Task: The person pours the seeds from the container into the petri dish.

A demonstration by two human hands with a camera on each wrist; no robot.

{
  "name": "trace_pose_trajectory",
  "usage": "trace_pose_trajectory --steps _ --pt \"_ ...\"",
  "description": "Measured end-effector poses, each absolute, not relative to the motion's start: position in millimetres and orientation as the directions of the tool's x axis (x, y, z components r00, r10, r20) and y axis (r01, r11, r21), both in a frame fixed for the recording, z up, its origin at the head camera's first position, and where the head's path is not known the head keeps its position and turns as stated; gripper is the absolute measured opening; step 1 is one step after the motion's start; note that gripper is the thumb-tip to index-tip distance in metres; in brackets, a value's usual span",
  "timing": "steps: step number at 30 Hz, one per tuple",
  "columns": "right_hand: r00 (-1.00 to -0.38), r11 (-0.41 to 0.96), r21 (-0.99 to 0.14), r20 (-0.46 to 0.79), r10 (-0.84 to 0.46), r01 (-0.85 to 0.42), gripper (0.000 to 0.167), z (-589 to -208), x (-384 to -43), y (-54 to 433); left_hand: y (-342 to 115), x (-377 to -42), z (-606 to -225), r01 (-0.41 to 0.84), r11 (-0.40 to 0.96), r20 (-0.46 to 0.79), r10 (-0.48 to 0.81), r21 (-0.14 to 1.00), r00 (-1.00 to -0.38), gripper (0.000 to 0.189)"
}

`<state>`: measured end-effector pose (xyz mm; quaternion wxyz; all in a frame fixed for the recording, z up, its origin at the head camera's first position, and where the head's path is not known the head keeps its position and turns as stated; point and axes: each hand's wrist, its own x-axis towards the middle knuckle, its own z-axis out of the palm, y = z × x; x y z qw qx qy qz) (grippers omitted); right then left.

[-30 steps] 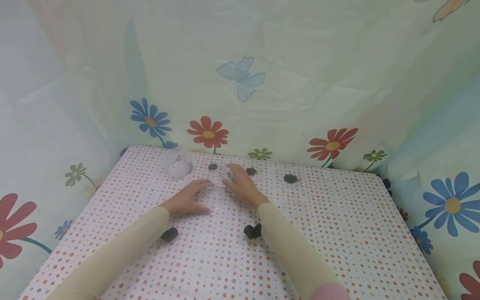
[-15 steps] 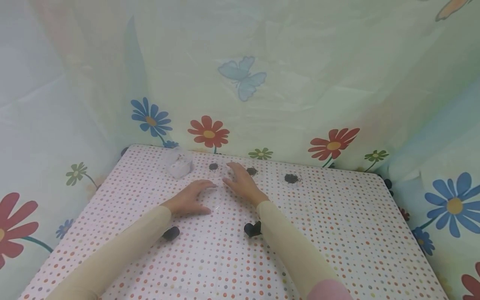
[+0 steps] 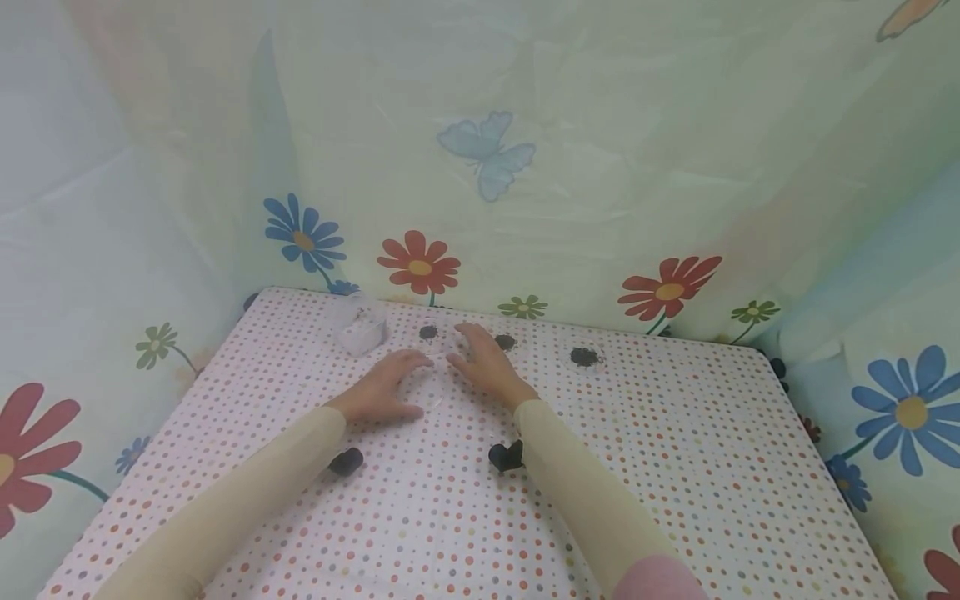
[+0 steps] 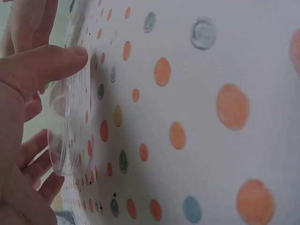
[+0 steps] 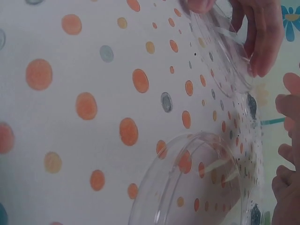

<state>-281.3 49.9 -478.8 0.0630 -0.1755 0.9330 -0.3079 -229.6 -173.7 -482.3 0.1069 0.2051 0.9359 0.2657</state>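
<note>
In the head view my left hand point(image 3: 378, 390) reaches in from the left, thumb apart from the fingers. The left wrist view shows its thumb and fingers gripping the rim of a shallow clear petri dish point(image 4: 69, 136), tilted and close above the dotted cloth. The right wrist view has this same dish point(image 5: 227, 56) at the upper right. My right hand point(image 3: 487, 364) hovers opposite, fingers spread and bent a little, with nothing seen held. A second clear dish point(image 5: 164, 194) lies on the cloth below that hand's wrist. In the head view both dishes are faint.
Along the table's back edge sit dark granular piles point(image 3: 584, 357) in clear, shallow dishes. A clear tub point(image 3: 362, 329) with whitish contents stands at the back left. One black object point(image 3: 506, 456) shows by the right forearm, another point(image 3: 347, 461) by the left. Floral sheets point(image 3: 600, 150) surround the table.
My left hand has edged slightly away from me, and the dish with it. My right hand keeps nearly the same place. The head view has shifted a little.
</note>
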Motion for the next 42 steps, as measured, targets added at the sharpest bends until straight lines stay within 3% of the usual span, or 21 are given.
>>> trace_pose_trajectory --steps 16,42 --pt "-0.933 0.739 -0.614 -0.012 -0.359 -0.277 0.058 -478 -285 48 -169 -241 -474 0.312 0.788 0.002 0.367 0.531 -0.930 0.092" --pt "-0.928 0.733 -0.609 0.010 -0.373 -0.302 0.056 -481 -282 47 -160 -266 -482 0.307 0.780 0.058 0.330 0.545 -0.942 0.077"
